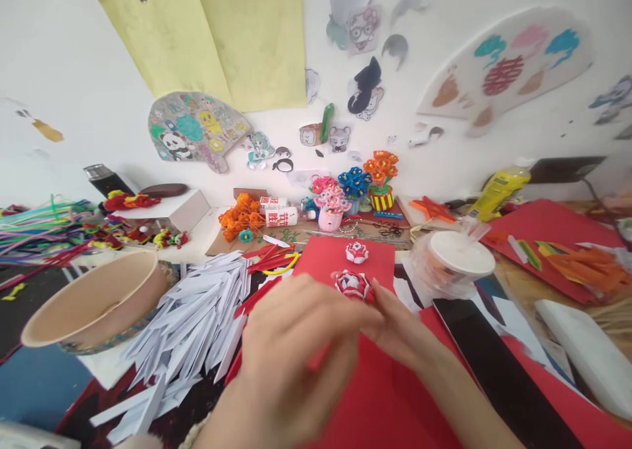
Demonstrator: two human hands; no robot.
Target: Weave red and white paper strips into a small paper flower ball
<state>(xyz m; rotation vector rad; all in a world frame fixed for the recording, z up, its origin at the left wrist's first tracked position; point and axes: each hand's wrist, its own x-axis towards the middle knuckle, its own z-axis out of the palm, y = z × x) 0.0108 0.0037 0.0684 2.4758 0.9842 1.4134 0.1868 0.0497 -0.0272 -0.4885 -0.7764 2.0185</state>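
Note:
A small red-and-white folded paper flower (353,284) is held up over the red paper sheet (380,383). My right hand (399,324) grips it from the right side, fingers partly behind it. In front and to the left is my left hand (301,343), its fingers bent and closed, with the fingertips near my right thumb. Whatever those left fingers may hold is hidden. Just beyond the held flower, a second similar paper flower (356,252) lies on the red sheet.
White paper strips (192,311) lie heaped at left beside a beige bowl (93,297). At right are a black phone (494,363), a lidded plastic cup (459,258) and a white box (587,350). Pots of pipe-cleaner flowers (332,202) stand along the wall.

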